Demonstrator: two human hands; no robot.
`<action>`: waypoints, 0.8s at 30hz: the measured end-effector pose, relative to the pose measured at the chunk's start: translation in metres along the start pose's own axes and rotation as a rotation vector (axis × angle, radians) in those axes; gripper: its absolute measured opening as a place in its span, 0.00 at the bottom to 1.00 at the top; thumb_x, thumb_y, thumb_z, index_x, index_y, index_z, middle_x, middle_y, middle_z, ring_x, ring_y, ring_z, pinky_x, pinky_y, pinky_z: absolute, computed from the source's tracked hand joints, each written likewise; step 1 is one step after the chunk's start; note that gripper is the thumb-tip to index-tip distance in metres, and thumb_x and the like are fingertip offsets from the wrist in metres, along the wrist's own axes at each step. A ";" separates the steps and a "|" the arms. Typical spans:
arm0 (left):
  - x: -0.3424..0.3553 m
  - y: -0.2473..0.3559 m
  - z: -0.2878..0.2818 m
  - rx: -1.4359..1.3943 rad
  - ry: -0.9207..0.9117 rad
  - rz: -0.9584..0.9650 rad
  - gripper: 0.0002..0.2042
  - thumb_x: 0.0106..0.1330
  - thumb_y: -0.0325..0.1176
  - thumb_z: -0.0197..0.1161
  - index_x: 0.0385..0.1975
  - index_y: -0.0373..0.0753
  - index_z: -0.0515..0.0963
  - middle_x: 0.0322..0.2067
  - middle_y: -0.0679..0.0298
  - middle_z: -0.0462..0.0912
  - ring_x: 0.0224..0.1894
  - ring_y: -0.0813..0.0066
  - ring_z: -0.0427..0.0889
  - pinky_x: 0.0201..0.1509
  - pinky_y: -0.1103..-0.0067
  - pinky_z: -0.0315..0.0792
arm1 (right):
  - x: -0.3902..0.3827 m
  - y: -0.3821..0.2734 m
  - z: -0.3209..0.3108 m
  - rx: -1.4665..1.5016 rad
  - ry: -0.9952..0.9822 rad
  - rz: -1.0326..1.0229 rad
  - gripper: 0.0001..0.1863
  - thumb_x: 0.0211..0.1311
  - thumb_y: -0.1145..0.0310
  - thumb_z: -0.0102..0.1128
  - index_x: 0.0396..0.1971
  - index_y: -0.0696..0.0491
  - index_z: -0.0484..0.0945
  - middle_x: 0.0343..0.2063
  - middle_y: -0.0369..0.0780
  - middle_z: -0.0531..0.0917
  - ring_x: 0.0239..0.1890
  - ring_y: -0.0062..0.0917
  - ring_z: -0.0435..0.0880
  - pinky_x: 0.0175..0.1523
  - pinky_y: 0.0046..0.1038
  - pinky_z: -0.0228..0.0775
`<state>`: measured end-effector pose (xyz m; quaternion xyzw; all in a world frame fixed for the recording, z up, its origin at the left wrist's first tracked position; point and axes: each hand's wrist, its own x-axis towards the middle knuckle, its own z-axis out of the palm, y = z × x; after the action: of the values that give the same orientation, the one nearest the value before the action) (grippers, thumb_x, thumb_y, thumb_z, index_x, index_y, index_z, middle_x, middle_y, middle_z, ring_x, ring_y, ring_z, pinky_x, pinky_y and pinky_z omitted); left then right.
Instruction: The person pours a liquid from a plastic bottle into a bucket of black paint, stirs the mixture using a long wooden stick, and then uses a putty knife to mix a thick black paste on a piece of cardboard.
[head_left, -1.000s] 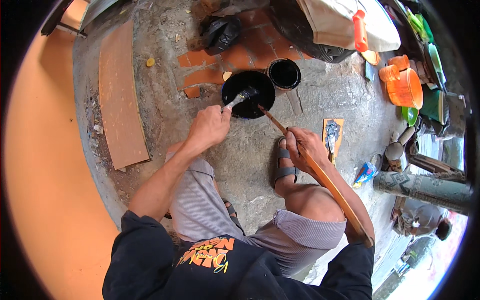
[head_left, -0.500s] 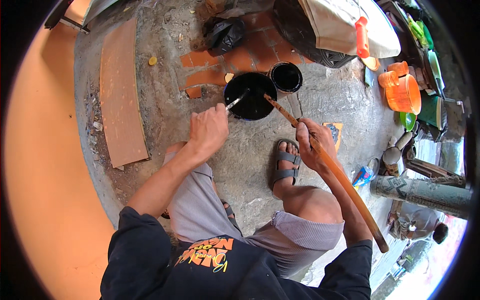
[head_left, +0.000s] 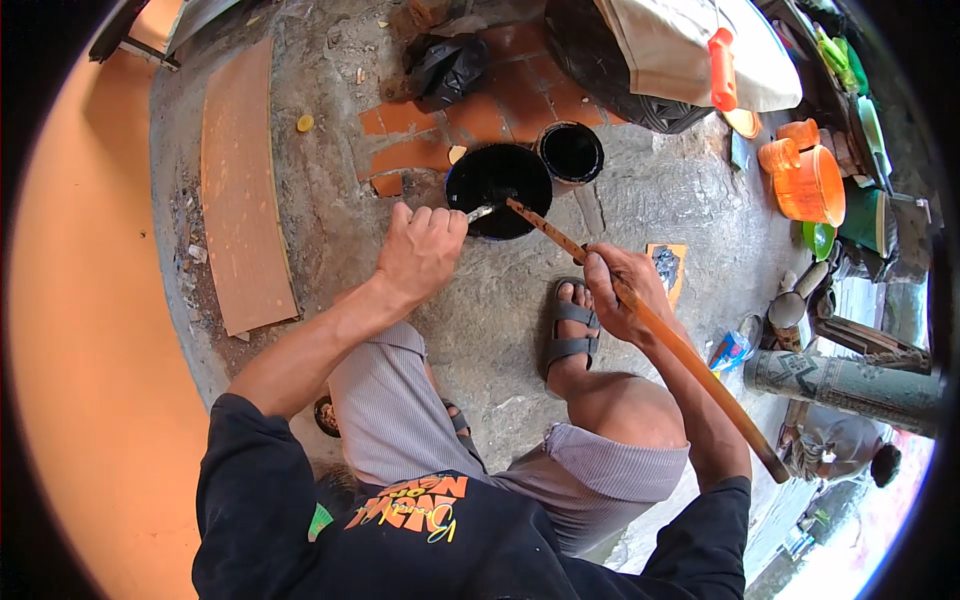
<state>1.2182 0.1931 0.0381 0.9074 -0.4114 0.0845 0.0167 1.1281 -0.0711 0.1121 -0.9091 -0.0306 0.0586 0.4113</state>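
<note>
- Wooden stick [head_left: 700, 372], head view: it is held aslant in the right hand [head_left: 625, 288], its dark narrow tip over the bucket [head_left: 505, 238] of black liquid [head_left: 480, 172] and its broad end reaching past the right forearm. Whether the tip is dipped cannot be told.
- Handling, head view: the stick would be judged light and stiff, not fragile, with some pull from the long rear part. The cleaner middle length, where it is gripped, seems the best hold; the stained tip is likely slippery and better left untouched.
- Right fingers, head view: they are clamped around the stick in its forward half, with the tip ahead of them and the greater length behind.
- Short tool [head_left: 481, 212], head view: it is gripped in the left hand [head_left: 422, 243], whose fingers are folded around it. A pale part is seen between the knuckles and the bucket's inside; its far end cannot be made out. It would be judged light and rigid there, best held well back from the wet end.
- Relation, head view: the stick's tip is brought just beside the tool's visible end; contact cannot be confirmed.
</note>
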 end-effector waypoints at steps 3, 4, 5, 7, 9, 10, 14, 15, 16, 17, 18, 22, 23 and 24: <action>-0.005 -0.003 0.000 -0.025 -0.004 -0.004 0.01 0.60 0.29 0.51 0.28 0.43 0.70 0.23 0.66 0.74 0.29 0.68 0.76 0.37 0.69 0.61 | 0.005 0.002 0.003 0.048 -0.019 0.044 0.09 0.64 0.70 0.49 0.28 0.59 0.74 0.20 0.51 0.76 0.24 0.49 0.78 0.31 0.42 0.68; -0.005 -0.003 0.000 -0.049 -0.016 -0.022 0.01 0.60 0.28 0.51 0.28 0.43 0.70 0.23 0.66 0.74 0.28 0.68 0.77 0.37 0.69 0.61 | 0.006 0.003 0.004 0.048 -0.013 0.051 0.09 0.64 0.70 0.50 0.28 0.59 0.74 0.20 0.51 0.76 0.23 0.49 0.78 0.30 0.42 0.68; -0.005 -0.003 0.000 -0.074 -0.027 -0.041 0.02 0.61 0.28 0.51 0.28 0.43 0.70 0.23 0.65 0.74 0.28 0.67 0.77 0.37 0.68 0.61 | 0.008 0.004 0.007 0.048 -0.012 0.051 0.09 0.64 0.70 0.50 0.28 0.59 0.74 0.20 0.51 0.76 0.23 0.49 0.78 0.30 0.42 0.68; -0.006 -0.003 0.002 -0.093 -0.041 -0.055 0.02 0.61 0.28 0.50 0.28 0.43 0.70 0.23 0.65 0.75 0.28 0.67 0.77 0.37 0.68 0.62 | 0.009 0.004 0.010 0.027 0.012 0.023 0.09 0.64 0.70 0.50 0.27 0.59 0.74 0.19 0.51 0.76 0.23 0.49 0.77 0.30 0.42 0.68; -0.008 -0.003 0.002 -0.112 -0.052 -0.069 0.02 0.61 0.28 0.50 0.28 0.43 0.70 0.23 0.64 0.75 0.29 0.66 0.78 0.37 0.67 0.62 | 0.011 0.005 0.011 0.037 -0.003 0.043 0.09 0.64 0.70 0.50 0.26 0.59 0.74 0.19 0.51 0.76 0.24 0.49 0.78 0.30 0.42 0.69; -0.009 -0.003 0.002 -0.130 -0.064 -0.078 0.02 0.62 0.28 0.50 0.28 0.42 0.70 0.23 0.64 0.76 0.29 0.66 0.78 0.37 0.67 0.62 | 0.012 0.006 0.011 0.050 -0.017 0.063 0.10 0.64 0.70 0.50 0.26 0.59 0.73 0.19 0.51 0.77 0.24 0.50 0.78 0.30 0.42 0.69; -0.012 -0.003 0.000 -0.174 -0.075 -0.114 0.03 0.63 0.29 0.50 0.29 0.42 0.70 0.24 0.63 0.76 0.29 0.65 0.78 0.37 0.67 0.62 | 0.014 0.013 0.017 -0.023 -0.022 0.049 0.10 0.63 0.69 0.51 0.25 0.59 0.73 0.20 0.52 0.77 0.24 0.50 0.78 0.30 0.42 0.69; -0.011 -0.004 -0.002 -0.173 -0.071 -0.115 0.03 0.63 0.29 0.50 0.29 0.42 0.70 0.24 0.63 0.76 0.29 0.65 0.78 0.37 0.67 0.62 | 0.013 0.016 0.019 -0.025 -0.020 0.046 0.10 0.63 0.69 0.51 0.25 0.59 0.73 0.20 0.52 0.77 0.24 0.50 0.78 0.30 0.42 0.69; -0.010 -0.005 -0.004 -0.192 -0.075 -0.131 0.03 0.64 0.30 0.51 0.29 0.41 0.71 0.24 0.62 0.77 0.30 0.64 0.78 0.37 0.66 0.63 | 0.012 0.018 0.021 -0.032 -0.014 0.024 0.10 0.64 0.69 0.51 0.25 0.59 0.73 0.19 0.52 0.77 0.24 0.50 0.78 0.30 0.42 0.69; -0.009 -0.006 -0.007 -0.210 -0.080 -0.148 0.03 0.65 0.30 0.51 0.29 0.41 0.71 0.24 0.62 0.77 0.30 0.62 0.79 0.37 0.66 0.63 | 0.011 0.019 0.021 -0.038 -0.008 0.002 0.10 0.64 0.69 0.51 0.25 0.58 0.73 0.19 0.52 0.77 0.24 0.50 0.78 0.30 0.42 0.69; -0.010 -0.007 -0.008 -0.208 -0.080 -0.152 0.03 0.65 0.30 0.51 0.29 0.41 0.71 0.24 0.62 0.77 0.30 0.62 0.79 0.37 0.66 0.63 | 0.011 0.016 0.021 -0.037 -0.011 -0.002 0.10 0.64 0.69 0.51 0.25 0.58 0.73 0.19 0.52 0.77 0.24 0.50 0.78 0.30 0.42 0.69; -0.009 -0.007 -0.010 -0.356 -0.214 -0.314 0.08 0.67 0.34 0.53 0.31 0.36 0.71 0.25 0.54 0.81 0.30 0.52 0.81 0.37 0.58 0.68 | 0.013 -0.001 0.010 -0.015 0.028 0.080 0.11 0.64 0.69 0.49 0.25 0.59 0.73 0.18 0.52 0.76 0.23 0.49 0.78 0.30 0.42 0.69; -0.009 -0.007 -0.009 -0.398 -0.261 -0.357 0.09 0.67 0.36 0.54 0.32 0.35 0.71 0.26 0.51 0.82 0.30 0.48 0.81 0.37 0.56 0.69 | 0.013 -0.002 0.006 -0.014 0.037 0.105 0.11 0.65 0.69 0.49 0.25 0.59 0.73 0.18 0.52 0.75 0.23 0.49 0.78 0.30 0.42 0.69; -0.009 -0.008 -0.009 -0.396 -0.262 -0.359 0.09 0.67 0.36 0.54 0.32 0.35 0.71 0.26 0.51 0.82 0.30 0.48 0.81 0.37 0.56 0.69 | 0.013 -0.001 0.004 -0.021 0.064 0.075 0.11 0.65 0.69 0.48 0.26 0.59 0.74 0.17 0.52 0.75 0.22 0.48 0.78 0.29 0.41 0.69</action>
<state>1.2167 0.2057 0.0461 0.9479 -0.2512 -0.1197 0.1548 1.1406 -0.0659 0.1091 -0.9152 0.0159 0.0446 0.4002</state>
